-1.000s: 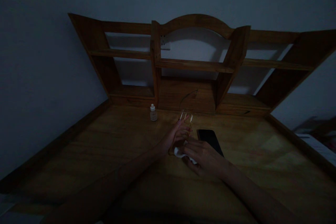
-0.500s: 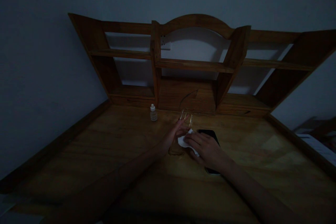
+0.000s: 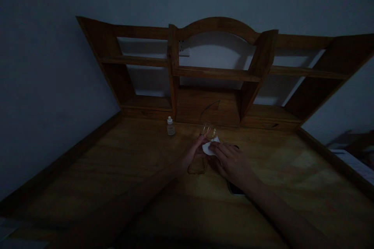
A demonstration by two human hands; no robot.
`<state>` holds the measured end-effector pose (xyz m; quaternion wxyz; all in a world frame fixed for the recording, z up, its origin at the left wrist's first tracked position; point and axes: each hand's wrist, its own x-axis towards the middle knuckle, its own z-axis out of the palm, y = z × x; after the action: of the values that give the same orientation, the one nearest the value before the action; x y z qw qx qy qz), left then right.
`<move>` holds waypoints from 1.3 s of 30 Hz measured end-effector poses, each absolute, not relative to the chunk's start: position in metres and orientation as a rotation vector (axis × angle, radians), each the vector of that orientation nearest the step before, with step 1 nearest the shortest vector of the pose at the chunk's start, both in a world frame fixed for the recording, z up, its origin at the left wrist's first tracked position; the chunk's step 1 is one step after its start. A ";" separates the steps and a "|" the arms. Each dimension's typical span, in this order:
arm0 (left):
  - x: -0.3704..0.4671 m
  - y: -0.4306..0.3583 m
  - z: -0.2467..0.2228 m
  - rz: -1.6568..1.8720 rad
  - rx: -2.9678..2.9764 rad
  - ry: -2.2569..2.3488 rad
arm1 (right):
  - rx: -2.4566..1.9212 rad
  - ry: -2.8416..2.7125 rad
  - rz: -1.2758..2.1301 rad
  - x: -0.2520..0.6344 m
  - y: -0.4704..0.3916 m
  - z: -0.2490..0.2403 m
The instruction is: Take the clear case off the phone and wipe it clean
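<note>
My left hand [image 3: 195, 151] holds a clear, shiny-edged object [image 3: 209, 129] that looks like a transparent phone case. Its upper end sticks out past my fingers. In my right hand [image 3: 230, 160] is a white cloth or tissue [image 3: 209, 148], pressed against the clear object. A dark phone [image 3: 236, 190] lies on the desk, mostly covered by my right hand. Just below my left hand, a thin yellowish outline [image 3: 197, 171] shows on the wood, too dim to identify surely. The light is weak.
A small clear bottle with a white cap [image 3: 171, 127] stands left of my hands on the wooden desk [image 3: 140, 151]. Behind is a wooden shelf unit [image 3: 216, 72] against the wall. A wall socket [image 3: 184, 51] shows through it. Papers [image 3: 355, 163] lie at the far right.
My right hand and the white cloth have shifted slightly up and to the right over the clear object. More of the phone's upper part is now covered.
</note>
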<state>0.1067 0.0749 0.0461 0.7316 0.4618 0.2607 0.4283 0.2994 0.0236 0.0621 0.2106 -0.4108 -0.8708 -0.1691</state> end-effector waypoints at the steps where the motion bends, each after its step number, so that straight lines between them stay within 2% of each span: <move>1: 0.106 0.074 0.048 0.945 1.024 0.582 | -1.158 -2.404 -0.485 0.300 0.024 0.063; 17: 0.103 0.072 0.054 0.880 1.092 0.606 | -1.339 -2.364 -0.558 0.305 0.029 0.070; 26: 0.103 0.072 0.053 0.894 1.114 0.579 | -1.161 -2.266 -0.441 0.304 0.028 0.066; 33: 0.106 0.077 0.046 0.912 1.025 0.616 | -1.035 -2.082 -0.528 0.316 0.024 0.073; 39: 0.105 0.075 0.049 0.905 1.080 0.590 | -0.984 -2.232 -0.573 0.318 0.035 0.070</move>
<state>0.1045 0.0751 0.0489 0.7223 0.4890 0.2671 0.4096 0.3176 0.0346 0.0700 0.3128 -0.3730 -0.8460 -0.2173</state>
